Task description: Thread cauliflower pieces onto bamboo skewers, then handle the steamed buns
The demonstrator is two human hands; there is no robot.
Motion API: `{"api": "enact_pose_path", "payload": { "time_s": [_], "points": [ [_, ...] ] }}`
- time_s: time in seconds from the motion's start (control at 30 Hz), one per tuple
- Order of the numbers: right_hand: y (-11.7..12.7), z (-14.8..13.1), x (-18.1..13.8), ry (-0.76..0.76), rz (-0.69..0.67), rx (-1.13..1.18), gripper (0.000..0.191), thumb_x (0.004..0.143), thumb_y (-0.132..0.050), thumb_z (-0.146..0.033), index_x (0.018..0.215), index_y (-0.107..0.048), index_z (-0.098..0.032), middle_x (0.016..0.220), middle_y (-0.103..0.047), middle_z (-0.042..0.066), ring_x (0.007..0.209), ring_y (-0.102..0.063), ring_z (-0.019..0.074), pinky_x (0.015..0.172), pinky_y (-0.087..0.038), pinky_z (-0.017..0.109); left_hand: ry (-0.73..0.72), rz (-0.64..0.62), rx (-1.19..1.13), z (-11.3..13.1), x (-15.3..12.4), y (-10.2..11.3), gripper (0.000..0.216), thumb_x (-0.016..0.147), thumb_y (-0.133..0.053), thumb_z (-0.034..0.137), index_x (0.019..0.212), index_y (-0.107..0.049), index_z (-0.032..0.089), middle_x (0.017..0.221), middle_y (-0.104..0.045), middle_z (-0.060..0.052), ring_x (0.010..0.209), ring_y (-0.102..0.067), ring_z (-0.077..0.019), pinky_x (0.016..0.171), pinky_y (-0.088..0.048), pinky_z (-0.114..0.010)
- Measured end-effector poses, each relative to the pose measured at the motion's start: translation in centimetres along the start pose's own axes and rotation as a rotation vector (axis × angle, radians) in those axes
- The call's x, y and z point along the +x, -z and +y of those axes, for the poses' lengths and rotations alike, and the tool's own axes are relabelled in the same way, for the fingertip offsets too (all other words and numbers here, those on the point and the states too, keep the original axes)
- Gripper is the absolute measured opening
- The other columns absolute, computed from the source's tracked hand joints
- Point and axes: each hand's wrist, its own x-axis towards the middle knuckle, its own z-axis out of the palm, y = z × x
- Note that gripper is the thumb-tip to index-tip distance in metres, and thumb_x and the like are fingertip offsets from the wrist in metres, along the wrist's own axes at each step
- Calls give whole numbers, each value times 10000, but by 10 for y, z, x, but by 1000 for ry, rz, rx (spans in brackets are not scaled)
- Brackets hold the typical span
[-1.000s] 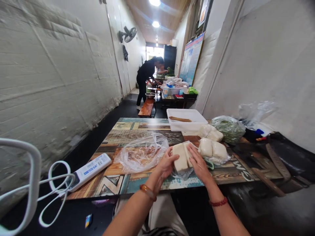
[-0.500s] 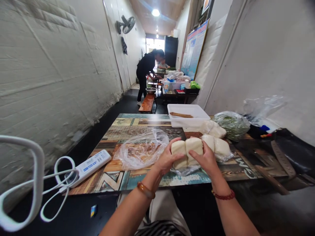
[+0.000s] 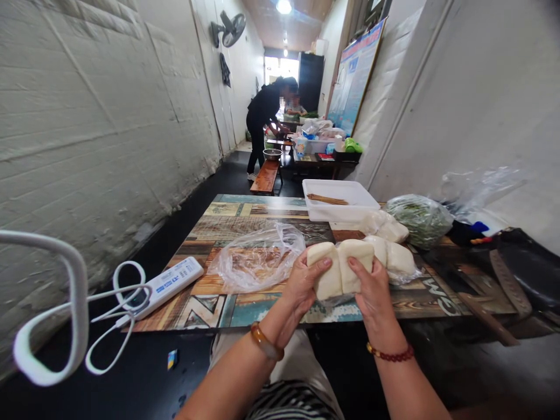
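Observation:
A pair of pale cream, rounded square blocks (image 3: 339, 268), side by side with a seam between them, is held up over the near table edge. I cannot tell whether they are bread, dough or tofu. My left hand (image 3: 303, 281) grips the left block, thumb across its face. On the other side, my right hand (image 3: 373, 284) is closed round the right block, its thumb also in front. Just right of it, similar blocks in clear plastic (image 3: 399, 260) lie on the table, with another wrapped bundle (image 3: 385, 226) behind. A crumpled clear plastic bag (image 3: 258, 256) lies to the left.
On the patterned table (image 3: 205, 233) stands a white tray (image 3: 365, 201) holding thin brown sticks (image 3: 327, 199). Bagged greens (image 3: 420, 219) and a black bag (image 3: 531, 265) are at right, a power strip (image 3: 168, 286) at left. Farther back, a person (image 3: 265, 116) bends over another table.
Both hands have raised and tilted the pair of blocks, so their faces show more. The thumbs have moved on the faces. The view has shifted slightly.

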Motion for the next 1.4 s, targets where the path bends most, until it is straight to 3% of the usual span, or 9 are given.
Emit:
{"api": "enact_pose_path", "payload": {
  "time_s": [0.3,0.43,0.57,0.7,0.83,1.07,1.4],
  "points": [
    [-4,-3,-6,-30,11,51,391,659,-817,-247,1002,-632,-221,853,-747,-21,706,-706,159,738,-588,313,38,-19,-72,2,-3,1,517,564,-862,254,1024,-642,167,919,-712,-57,804,-681,-209,811,-529,-349],
    [3,-7,-4,-42,-101,-2,434,681,-805,-278,1069,-614,-234,930,-746,10,804,-713,197,765,-589,345,39,-29,-34,5,-4,4,520,575,-859,249,1038,-634,170,939,-706,-60,797,-672,-189,807,-524,-334],
    [14,-10,1,-45,-254,-135,635,637,-827,-273,1214,-562,-270,1167,-687,45,1015,-668,225,849,-564,346,5,-22,59,8,-3,8,553,593,-852,280,1084,-620,176,969,-699,-64,810,-662,-187,793,-520,-325],
    [16,-6,1,12,-214,-168,841,612,-834,-254,1361,-453,-299,1341,-577,47,1150,-595,230,915,-532,344,-10,-19,143,10,-2,11,730,577,-861,284,1230,-544,210,1059,-675,-66,878,-647,-194,794,-517,-316],
    [12,-2,-2,9,-121,-136,748,621,-829,-262,1297,-509,-286,1236,-642,35,1067,-638,227,866,-558,353,-16,-15,188,7,-5,14,924,539,-877,226,1351,-435,239,1190,-625,-86,1010,-616,-213,852,-503,-310],
    [9,-5,-8,-89,-142,-34,555,666,-806,-288,1178,-591,-279,1115,-704,35,941,-690,219,778,-586,334,-15,-107,224,10,-12,14,699,590,-852,266,1221,-563,177,1156,-653,-119,962,-641,-234,809,-527,-330],
    [14,-2,-7,-186,-151,41,594,672,-799,-326,1219,-578,-261,1067,-722,38,919,-693,233,775,-582,373,60,-163,182,17,-12,14,656,571,-860,302,1152,-609,130,1066,-687,-140,803,-677,-217,681,-566,-309]
  ]
}}
